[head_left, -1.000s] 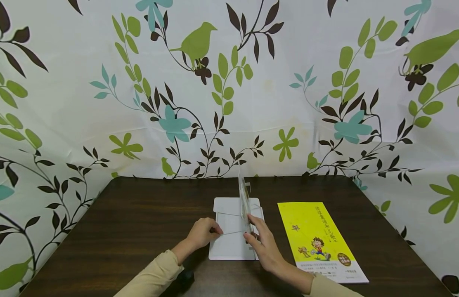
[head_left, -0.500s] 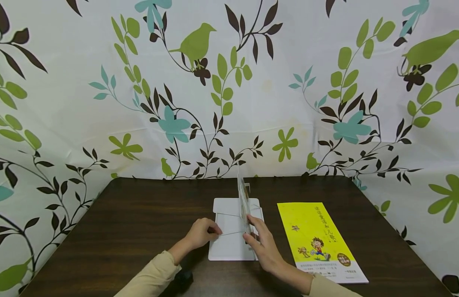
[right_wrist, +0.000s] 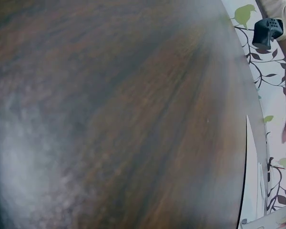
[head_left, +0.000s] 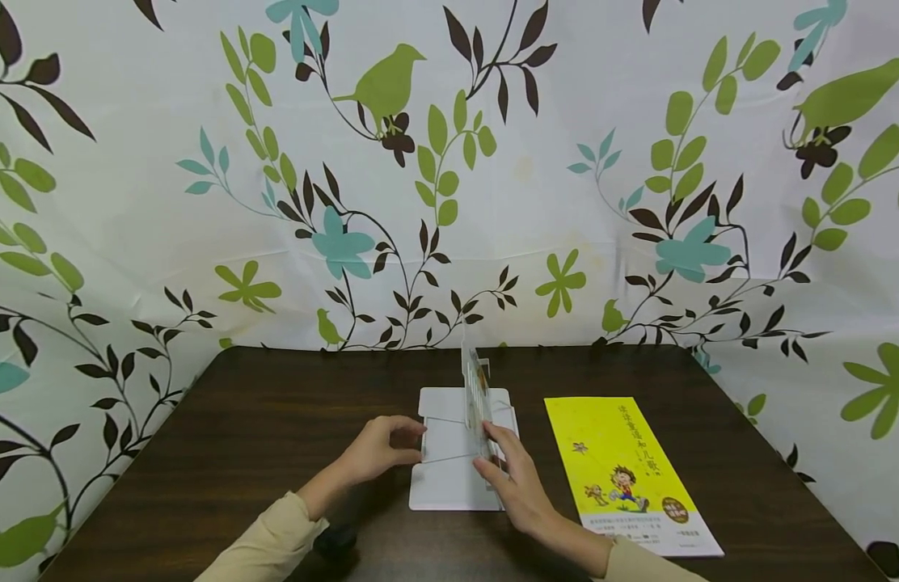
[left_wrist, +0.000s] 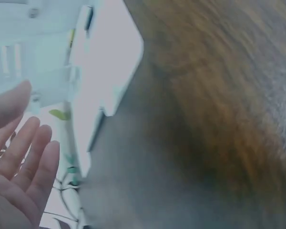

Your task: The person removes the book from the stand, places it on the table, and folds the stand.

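Observation:
In the head view a white flat base (head_left: 449, 485) lies on the dark table. From it rises a thin clear panel (head_left: 474, 388), seen almost edge-on and leaning slightly left; together they look like a book stand. My right hand (head_left: 521, 489) holds the panel's near lower edge between thumb and fingers. My left hand (head_left: 377, 449) is at the base's left edge, thumb and fingers parted; contact there cannot be made out. The left wrist view shows that left hand (left_wrist: 19, 176) with fingers extended and nothing in it. The right hand itself is outside the right wrist view.
A yellow book (head_left: 624, 469) with a cartoon child on its cover lies right of the base. The brown wooden table (head_left: 289, 404) ends at a hanging cloth (head_left: 522, 178) printed with leaves and birds. A small black device (right_wrist: 268, 33) sits on the left wrist.
My left hand has drawn back leftward from the base, and its fingers have parted. The clear panel's top has shifted slightly left. My right hand keeps its grip in almost the same place.

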`<state>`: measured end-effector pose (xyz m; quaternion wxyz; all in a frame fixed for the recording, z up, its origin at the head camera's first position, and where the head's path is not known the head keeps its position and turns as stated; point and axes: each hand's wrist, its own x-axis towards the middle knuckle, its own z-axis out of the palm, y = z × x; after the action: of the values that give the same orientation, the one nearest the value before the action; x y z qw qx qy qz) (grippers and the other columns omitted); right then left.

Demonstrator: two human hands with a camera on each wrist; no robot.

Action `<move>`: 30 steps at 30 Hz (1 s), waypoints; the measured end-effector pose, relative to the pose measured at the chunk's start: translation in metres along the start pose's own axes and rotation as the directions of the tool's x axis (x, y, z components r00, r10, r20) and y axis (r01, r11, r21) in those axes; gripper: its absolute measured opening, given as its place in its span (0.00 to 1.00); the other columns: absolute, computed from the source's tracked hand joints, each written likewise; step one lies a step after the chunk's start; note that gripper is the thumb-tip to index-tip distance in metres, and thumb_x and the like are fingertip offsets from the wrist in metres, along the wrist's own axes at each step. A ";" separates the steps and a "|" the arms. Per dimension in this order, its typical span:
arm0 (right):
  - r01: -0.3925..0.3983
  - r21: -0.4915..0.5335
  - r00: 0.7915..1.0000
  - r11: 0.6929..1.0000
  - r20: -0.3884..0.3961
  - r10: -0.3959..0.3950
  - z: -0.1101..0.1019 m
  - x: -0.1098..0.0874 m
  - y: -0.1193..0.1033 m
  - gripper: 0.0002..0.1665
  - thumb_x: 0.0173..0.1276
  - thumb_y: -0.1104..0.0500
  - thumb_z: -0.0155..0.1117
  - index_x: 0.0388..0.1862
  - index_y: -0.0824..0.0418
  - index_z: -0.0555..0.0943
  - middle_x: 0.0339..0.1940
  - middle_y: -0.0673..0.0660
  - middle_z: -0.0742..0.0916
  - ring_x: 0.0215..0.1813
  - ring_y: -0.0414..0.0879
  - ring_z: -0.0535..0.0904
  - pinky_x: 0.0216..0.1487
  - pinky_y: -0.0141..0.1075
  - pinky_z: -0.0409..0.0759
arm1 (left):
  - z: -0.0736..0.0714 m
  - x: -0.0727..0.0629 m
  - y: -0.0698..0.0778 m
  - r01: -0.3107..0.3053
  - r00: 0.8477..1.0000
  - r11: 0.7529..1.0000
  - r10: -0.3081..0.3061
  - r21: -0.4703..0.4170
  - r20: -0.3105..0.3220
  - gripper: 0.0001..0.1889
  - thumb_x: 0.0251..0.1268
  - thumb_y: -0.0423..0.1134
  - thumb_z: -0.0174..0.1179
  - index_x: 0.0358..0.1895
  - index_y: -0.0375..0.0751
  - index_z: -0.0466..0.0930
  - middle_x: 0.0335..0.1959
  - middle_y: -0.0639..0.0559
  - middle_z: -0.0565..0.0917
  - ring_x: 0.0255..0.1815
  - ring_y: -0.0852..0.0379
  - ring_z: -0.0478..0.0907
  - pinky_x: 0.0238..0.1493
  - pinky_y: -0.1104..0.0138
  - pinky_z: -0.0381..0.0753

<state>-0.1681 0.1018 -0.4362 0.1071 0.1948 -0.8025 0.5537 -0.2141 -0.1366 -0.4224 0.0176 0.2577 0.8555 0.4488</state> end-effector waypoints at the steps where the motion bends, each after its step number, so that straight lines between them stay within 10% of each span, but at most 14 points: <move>1: -0.005 0.001 1.000 1.000 0.001 0.005 0.000 0.000 0.000 0.26 0.63 0.60 0.53 0.62 0.62 0.68 0.55 0.58 0.74 0.58 0.56 0.69 0.48 0.56 0.74 | -0.003 0.000 0.003 -0.007 1.000 1.000 0.007 -0.008 -0.003 0.17 0.50 0.32 0.66 0.45 0.31 0.79 0.43 0.41 0.81 0.42 0.49 0.78 0.42 0.61 0.78; 10: -0.027 -0.024 0.999 0.999 0.020 0.027 0.003 0.002 -0.003 0.27 0.64 0.58 0.55 0.62 0.63 0.68 0.56 0.59 0.74 0.57 0.56 0.69 0.49 0.55 0.74 | -0.029 -0.005 0.046 -0.087 0.992 0.995 0.082 -0.051 -0.093 0.26 0.49 0.38 0.68 0.54 0.41 0.73 0.49 0.47 0.78 0.49 0.48 0.75 0.49 0.54 0.75; 18: -0.017 -0.069 1.000 0.997 0.024 0.019 0.005 0.001 -0.006 0.27 0.63 0.57 0.57 0.61 0.61 0.69 0.56 0.57 0.74 0.57 0.54 0.69 0.48 0.56 0.73 | -0.023 -0.005 0.082 -0.184 0.978 0.977 0.171 -0.111 -0.121 0.31 0.48 0.40 0.68 0.59 0.43 0.69 0.56 0.47 0.74 0.54 0.48 0.73 0.49 0.55 0.75; 30: -0.035 -0.128 0.999 0.991 0.020 0.038 0.010 0.002 -0.008 0.30 0.62 0.51 0.59 0.61 0.62 0.70 0.55 0.55 0.75 0.51 0.48 0.71 0.47 0.41 0.74 | -0.009 -0.002 0.078 -0.232 0.961 0.970 0.216 -0.077 -0.171 0.32 0.48 0.39 0.69 0.58 0.35 0.69 0.54 0.44 0.75 0.51 0.47 0.74 0.47 0.53 0.76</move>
<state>-0.1664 0.0895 -0.4325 0.1003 0.1792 -0.8408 0.5009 -0.1817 -0.1078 -0.3569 -0.0903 0.3145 0.7968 0.5080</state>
